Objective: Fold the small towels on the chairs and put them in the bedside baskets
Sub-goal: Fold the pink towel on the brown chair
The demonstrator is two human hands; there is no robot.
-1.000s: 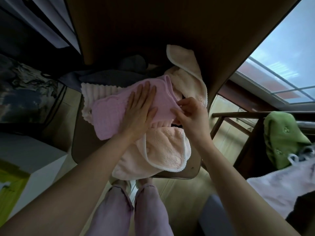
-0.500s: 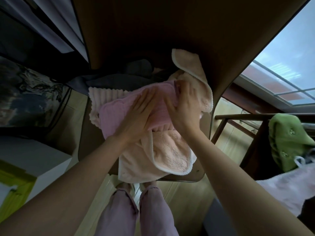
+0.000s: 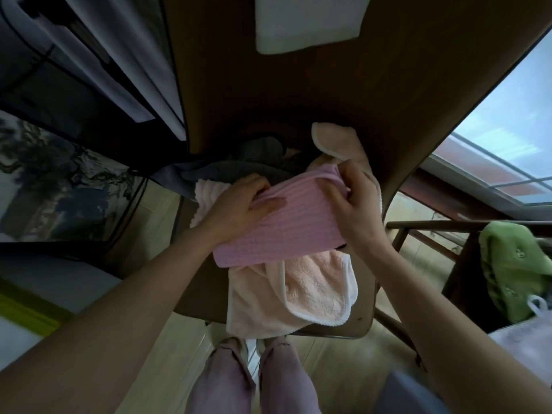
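A folded pink ribbed towel (image 3: 286, 228) lies on a pile of towels on a brown chair seat (image 3: 363, 318). My left hand (image 3: 239, 204) grips its far left corner, thumb on top. My right hand (image 3: 355, 204) pinches its far right corner. Under it spreads a pale peach fluffy towel (image 3: 310, 291) with a white border, hanging over the seat's front. A cream ribbed towel (image 3: 204, 192) peeks out at the left, and dark grey cloth (image 3: 239, 162) lies behind.
The tall chair back (image 3: 298, 91) rises ahead with a white cloth (image 3: 307, 22) draped over it. A second wooden chair (image 3: 433, 228) at the right holds a green towel (image 3: 513, 264) and a pale lilac one (image 3: 525, 339). My legs (image 3: 254, 380) stand at the seat's front.
Both hands went from pressing flat on the pink towel to gripping its far corners. The towel is now folded into a narrower band, lying closer to me.
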